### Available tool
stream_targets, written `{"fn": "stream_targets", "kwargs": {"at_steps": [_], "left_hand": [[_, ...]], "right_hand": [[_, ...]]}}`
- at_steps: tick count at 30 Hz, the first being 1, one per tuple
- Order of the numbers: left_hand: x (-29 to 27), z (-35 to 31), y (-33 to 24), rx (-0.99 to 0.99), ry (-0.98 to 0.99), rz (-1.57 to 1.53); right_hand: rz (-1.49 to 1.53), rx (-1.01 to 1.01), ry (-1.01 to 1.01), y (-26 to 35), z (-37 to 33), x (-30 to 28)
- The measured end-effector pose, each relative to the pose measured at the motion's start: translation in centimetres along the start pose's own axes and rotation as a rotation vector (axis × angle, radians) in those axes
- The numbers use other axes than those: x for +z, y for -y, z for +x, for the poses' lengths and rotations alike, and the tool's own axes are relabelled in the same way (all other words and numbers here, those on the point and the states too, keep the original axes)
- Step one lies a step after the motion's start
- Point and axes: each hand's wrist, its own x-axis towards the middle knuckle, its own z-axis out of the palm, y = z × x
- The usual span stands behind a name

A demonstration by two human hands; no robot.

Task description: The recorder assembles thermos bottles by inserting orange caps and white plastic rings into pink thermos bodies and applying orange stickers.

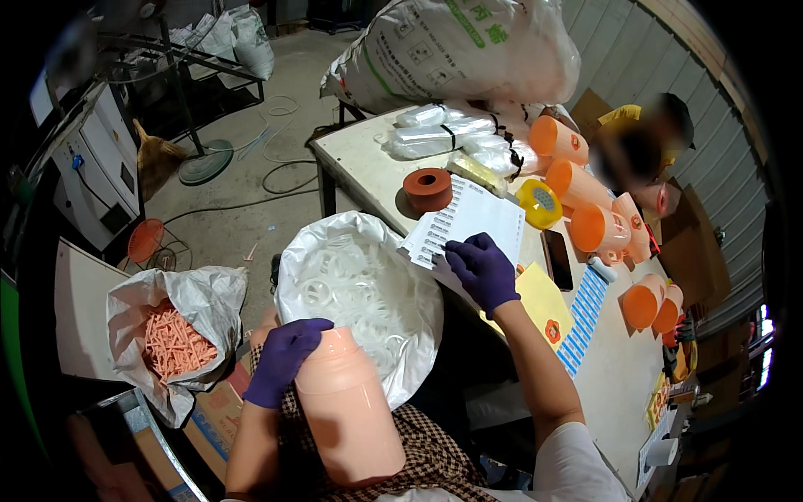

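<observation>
My left hand (286, 358), in a purple glove, grips a peach-coloured plastic jar (351, 410) near its neck. The jar leans across my lap, over a brown checked apron (439, 448). My right hand (485, 272), also gloved in purple, is over the table with its fingers pinched together at a white sheet of labels (481, 219). Dark printed labels run along the sheet's left side. Whether a single label is between the fingertips is too small to tell. A brown-red tape roll (427, 191) stands beside the sheets.
Left of the table, a white-lined bin (288, 268) holds clear plastic rings; a sack (125, 314) holds pink strips. On the table (360, 151) are bagged packs (443, 138), a yellow dispenser (539, 204), a phone (557, 259), blue label strips (583, 322) and several jars (598, 227). Another person (644, 142) is beyond.
</observation>
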Motion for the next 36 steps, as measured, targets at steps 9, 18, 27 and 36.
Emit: {"fn": "stream_targets", "kwargs": {"at_steps": [9,18,27,36], "left_hand": [[3.6,1.2,-0.6,-0.066,-0.136,0.282],[5.3,1.7,0.1,0.063,-0.085,0.181],[3.2,2.4,2.6,0.073,0.043,0.268],[2.6,1.1,2.3,0.24,-0.029,0.498]], "right_hand": [[-0.239,0.121,0.024,0.3,-1.0,3.2],[0.643,0.321,-0.329,-6.1,1.0,1.0],[0.1,-0.4,-0.069,8.8,-16.7,0.8],[0.073,-0.576,-0.056,9.0,-17.1,2.5]]}}
